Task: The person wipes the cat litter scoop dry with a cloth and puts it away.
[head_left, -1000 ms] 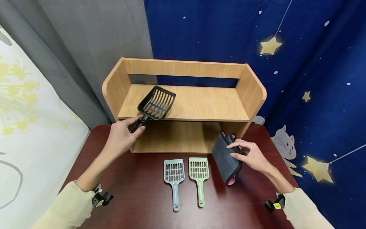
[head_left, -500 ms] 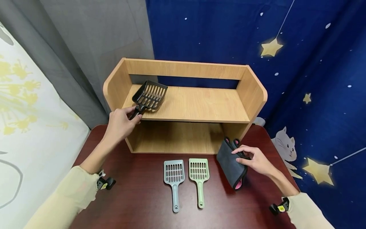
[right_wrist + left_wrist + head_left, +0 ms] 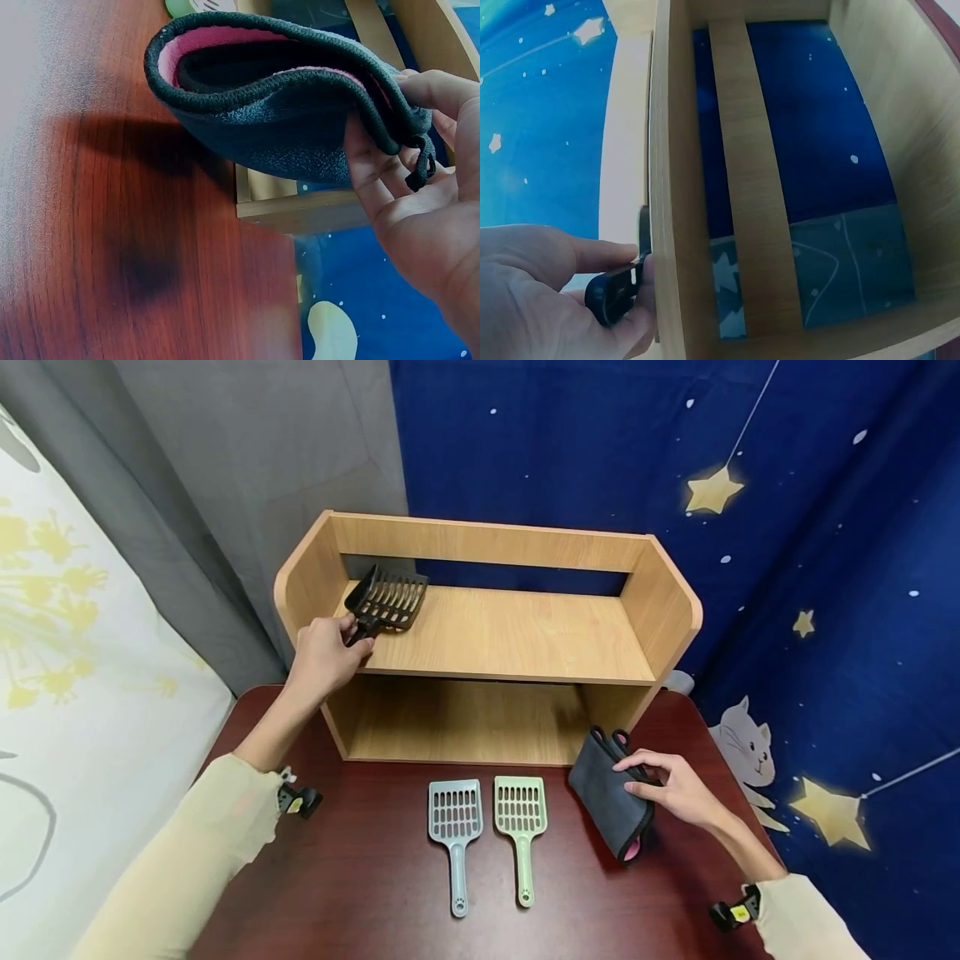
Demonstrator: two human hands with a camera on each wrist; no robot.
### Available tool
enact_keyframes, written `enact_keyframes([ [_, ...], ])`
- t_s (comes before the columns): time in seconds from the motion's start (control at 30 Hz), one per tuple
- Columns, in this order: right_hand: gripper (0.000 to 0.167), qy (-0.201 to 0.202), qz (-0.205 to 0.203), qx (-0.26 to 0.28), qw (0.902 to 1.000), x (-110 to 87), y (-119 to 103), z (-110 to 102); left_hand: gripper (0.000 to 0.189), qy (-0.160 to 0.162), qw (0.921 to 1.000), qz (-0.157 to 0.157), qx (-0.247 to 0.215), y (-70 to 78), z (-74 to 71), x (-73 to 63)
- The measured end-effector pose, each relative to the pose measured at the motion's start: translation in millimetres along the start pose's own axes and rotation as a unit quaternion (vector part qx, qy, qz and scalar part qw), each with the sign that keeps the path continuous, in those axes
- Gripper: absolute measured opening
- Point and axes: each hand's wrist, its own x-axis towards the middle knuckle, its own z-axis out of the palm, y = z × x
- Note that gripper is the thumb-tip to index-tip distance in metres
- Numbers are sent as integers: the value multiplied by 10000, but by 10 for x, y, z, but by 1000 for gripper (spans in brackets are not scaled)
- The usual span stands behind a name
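The left fingers (image 3: 362, 648) pinch a black scoop (image 3: 387, 600), the right fingers (image 3: 639, 759) a folded cloth (image 3: 609, 795) (grey, pink-lined).

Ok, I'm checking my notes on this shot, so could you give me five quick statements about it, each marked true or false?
1. The left hand holds the black scoop by its handle, at the wooden shelf. True.
2. The right hand grips the folded grey cloth. True.
3. The green scoop is on the shelf. False: the green scoop lies on the table.
4. The blue scoop lies between the green scoop and the cloth. False: the green scoop lies between the blue scoop and the cloth.
5. Pink shows inside the cloth. True.
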Motion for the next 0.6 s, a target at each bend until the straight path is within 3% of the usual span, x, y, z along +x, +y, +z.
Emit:
enact_keyframes([
  [0.07,30,7,-7,22,10000,-5,10,10,39,36,10000,-70,21,9,14,41],
  [0.27,30,10,21,60,10000,-11,28,39,23,-53,9992,-381,-144,19,67,91],
  [0.47,30,21,-17,35,10000,-30,32,38,39,-71,9984,-471,-307,79,143,150],
  [0.6,30,21,31,10,10000,-43,42,44,41,97,9983,-525,-243,113,205,185],
])
